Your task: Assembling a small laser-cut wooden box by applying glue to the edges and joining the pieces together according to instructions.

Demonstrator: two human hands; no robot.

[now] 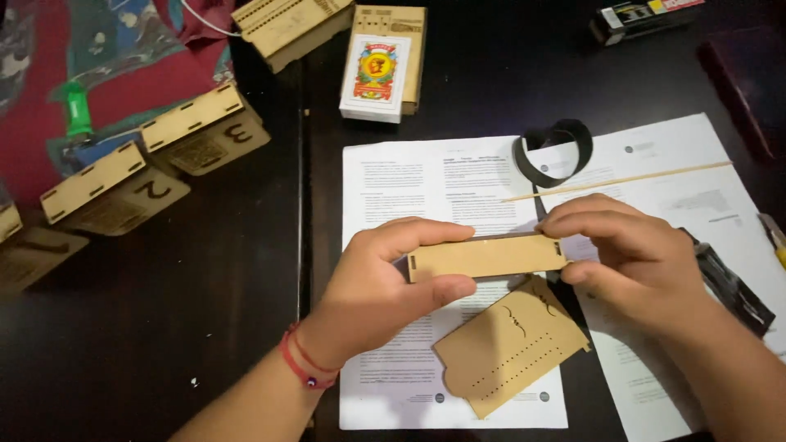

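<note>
Both hands are up over the dark table (205, 344), holding a narrow rectangular wooden strip (487, 256) w/ little slots at each end, looks laser-cut. Left hand (381, 286) is clamped on the strip's left end, thumb underneath and fingers over the top edge. Right hand (634, 258) pinches the right end the same way, fingertips curled over it. Strip sits level between them, just above the printed paper sheets (393, 188).

Directly below the strip, lying flat on the paper, there's a bigger wooden panel (508, 344) w/ rows of tiny holes and a rounded corner, tilted diagonally. Not touching either hand afaict.

Other stuff around: deck of playing cards (375, 78) resting on a wooden box at top center, a black ring of tape or band (555, 151) on the paper, a thin wooden stick (622, 180) lying across the right sheet. Off to the left, several small wooden boxes w/ engraved numbers (155, 164) in a row. Red thread bracelet (304, 368) on the left wrist.
</note>
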